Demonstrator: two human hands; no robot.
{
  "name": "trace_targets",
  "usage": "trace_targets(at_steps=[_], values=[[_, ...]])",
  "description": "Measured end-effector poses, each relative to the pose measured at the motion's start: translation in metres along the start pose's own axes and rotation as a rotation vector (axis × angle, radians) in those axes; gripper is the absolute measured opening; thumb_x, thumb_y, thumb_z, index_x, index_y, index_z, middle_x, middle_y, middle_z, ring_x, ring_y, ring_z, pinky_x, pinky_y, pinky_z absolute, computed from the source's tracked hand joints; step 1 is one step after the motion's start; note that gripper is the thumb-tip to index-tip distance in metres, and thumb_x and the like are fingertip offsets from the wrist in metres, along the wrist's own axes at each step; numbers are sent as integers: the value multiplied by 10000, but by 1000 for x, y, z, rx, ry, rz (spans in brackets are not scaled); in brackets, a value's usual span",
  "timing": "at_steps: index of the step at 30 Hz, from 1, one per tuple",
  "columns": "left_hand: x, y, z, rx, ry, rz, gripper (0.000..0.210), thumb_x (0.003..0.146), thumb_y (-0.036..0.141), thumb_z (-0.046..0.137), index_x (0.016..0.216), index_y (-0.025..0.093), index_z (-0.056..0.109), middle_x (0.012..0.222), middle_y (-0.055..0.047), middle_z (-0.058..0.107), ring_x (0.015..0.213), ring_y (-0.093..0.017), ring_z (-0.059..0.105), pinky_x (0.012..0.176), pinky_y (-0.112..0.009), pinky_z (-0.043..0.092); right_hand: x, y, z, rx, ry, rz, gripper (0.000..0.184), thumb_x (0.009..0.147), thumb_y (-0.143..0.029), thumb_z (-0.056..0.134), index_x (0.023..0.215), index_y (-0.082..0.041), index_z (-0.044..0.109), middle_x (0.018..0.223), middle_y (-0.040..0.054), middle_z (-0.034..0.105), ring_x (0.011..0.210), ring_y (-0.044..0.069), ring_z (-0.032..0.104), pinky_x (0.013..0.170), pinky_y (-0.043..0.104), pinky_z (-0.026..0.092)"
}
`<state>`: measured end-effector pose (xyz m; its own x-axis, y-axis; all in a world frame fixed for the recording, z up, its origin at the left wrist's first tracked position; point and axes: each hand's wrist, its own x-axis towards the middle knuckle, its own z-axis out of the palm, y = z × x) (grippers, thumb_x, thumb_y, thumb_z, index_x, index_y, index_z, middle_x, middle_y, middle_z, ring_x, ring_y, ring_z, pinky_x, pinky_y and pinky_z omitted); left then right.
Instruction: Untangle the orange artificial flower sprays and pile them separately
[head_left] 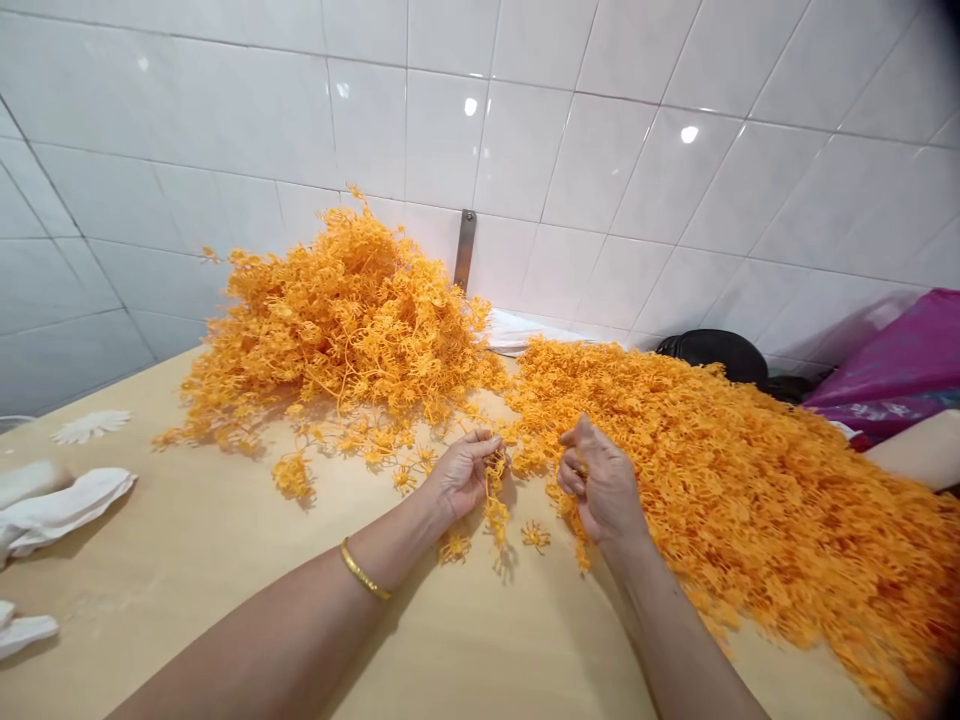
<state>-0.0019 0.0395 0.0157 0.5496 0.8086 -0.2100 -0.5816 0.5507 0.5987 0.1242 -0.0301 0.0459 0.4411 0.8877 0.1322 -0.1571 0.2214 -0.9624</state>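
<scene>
My left hand (466, 474) pinches the top of a short strand of orange, spidery plastic flower pieces (495, 510), which dangles over the table. To its right, my right hand (601, 482) is closed with curled fingers, and a bit of orange shows between them; most of what it grips is hidden. A single flower piece (535, 537) lies on the table between the hands. Beyond my left hand rises a tall, tangled heap of linked orange flower pieces (352, 320). A wide, lower heap of similar pieces (780, 500) spreads beside and behind my right hand.
White cloth gloves (71, 508) and a white jagged-edged piece (91, 426) lie at the table's left. Tiled wall (555, 150) backs the table (247, 590), with a metal bracket (465, 252). A black rounded object (716, 355) and purple bag (892, 355) sit behind the right heap.
</scene>
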Motion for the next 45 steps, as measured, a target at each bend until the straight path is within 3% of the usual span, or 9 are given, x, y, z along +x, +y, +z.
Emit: trace_targets(at_steps=[4, 7, 12, 16, 21, 28, 34, 38, 45], values=[[1, -2, 0, -4, 31, 30, 172, 651, -2, 540, 618, 142, 451, 546, 16, 513, 470, -63, 489, 493, -185, 400, -7, 6, 10, -570, -121, -138, 332, 598, -469, 648, 640, -173, 503, 558, -40, 439, 501, 80, 368, 463, 216, 274], [0, -3, 0, 16, 2, 22, 185, 645, 19, 559, 575, 139, 438, 536, 10, 520, 465, -59, 483, 459, -168, 369, -8, 13, 11, -777, -186, -165, 302, 601, -444, 644, 637, -170, 521, 600, -27, 488, 573, 108, 408, 524, 229, 301], [-3, -3, 1, 61, -14, 32, 145, 627, 71, 599, 590, 136, 475, 555, -1, 551, 519, -81, 524, 526, -197, 406, -5, 24, 9, -568, -276, -146, 195, 694, -358, 573, 682, -165, 551, 668, -8, 537, 634, 120, 457, 581, 234, 334], [-6, -6, 1, 161, -33, -13, 125, 593, 110, 633, 635, 141, 520, 558, 9, 559, 507, -92, 529, 514, -215, 405, -5, 26, 8, -342, -225, -26, 218, 681, -375, 596, 669, -176, 509, 596, -44, 474, 518, 80, 397, 504, 209, 310], [-6, -10, 0, 307, -61, -14, 127, 534, 27, 597, 585, 127, 536, 521, 2, 556, 474, -86, 513, 507, -211, 390, -6, 27, 8, -174, -217, 56, 239, 633, -342, 655, 732, -178, 512, 694, -29, 523, 577, 82, 448, 511, 197, 335], [-5, -5, -1, 310, -91, -27, 133, 546, 114, 660, 628, 130, 556, 558, -6, 574, 510, -106, 538, 562, -248, 431, -5, 21, 12, 21, -204, 181, 303, 644, -376, 643, 602, -177, 418, 492, -87, 292, 422, 41, 221, 373, 176, 166], [-5, -6, -3, 329, -168, -52, 197, 556, 210, 707, 633, 126, 546, 581, -14, 575, 545, -115, 553, 562, -249, 424, -2, 31, 12, -134, -170, 24, 294, 709, -394, 573, 586, -179, 414, 509, -74, 304, 442, 53, 252, 397, 189, 207], [-5, -6, -3, 409, -178, -57, 203, 532, 181, 717, 575, 126, 527, 514, -3, 549, 480, -92, 507, 506, -221, 382, -2, 40, 12, -273, -146, -91, 299, 736, -424, 519, 587, -180, 432, 513, -60, 336, 469, 69, 290, 425, 200, 246], [-5, -5, -5, 479, -163, -71, 107, 533, 144, 693, 576, 107, 603, 490, -11, 535, 420, -76, 450, 455, -218, 326, 0, 37, 8, -351, -129, -114, 294, 730, -433, 515, 593, -177, 470, 532, -41, 399, 472, 75, 323, 429, 208, 263]])
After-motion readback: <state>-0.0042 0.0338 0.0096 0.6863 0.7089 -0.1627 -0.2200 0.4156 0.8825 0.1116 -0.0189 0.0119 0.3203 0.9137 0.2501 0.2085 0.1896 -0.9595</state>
